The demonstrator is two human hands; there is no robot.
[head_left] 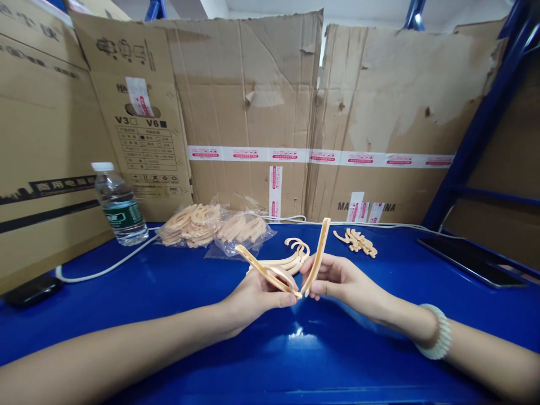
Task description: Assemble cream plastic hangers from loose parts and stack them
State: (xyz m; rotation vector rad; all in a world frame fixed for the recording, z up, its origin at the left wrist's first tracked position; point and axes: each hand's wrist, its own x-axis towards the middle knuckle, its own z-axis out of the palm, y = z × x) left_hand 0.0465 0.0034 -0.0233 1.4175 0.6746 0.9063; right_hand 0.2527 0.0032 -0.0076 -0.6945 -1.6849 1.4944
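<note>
My left hand (pixel 247 298) is closed around a beige plastic hanger arm (pixel 262 266), which slants up to the left. Between the fingers and thumb of my right hand (pixel 346 278) is a second beige hanger arm (pixel 319 252), standing nearly upright with its grooved side showing. The lower ends of the two arms come close together in a V; whether they touch, I cannot tell. Just behind my hands, several beige hangers (pixel 300 251) with curved hooks lie on the blue table (pixel 295 360), partly hidden by my left hand and its piece.
Clear plastic bags of beige hanger parts (pixel 192 224) lie at the back left, near a water bottle (pixel 120 208). A small pile of beige hooks (pixel 358 242) sits back right. A dark tablet-like device (pixel 468 261) lies at right, a black object (pixel 34 289) at left. Cardboard (pixel 253 112) walls the back.
</note>
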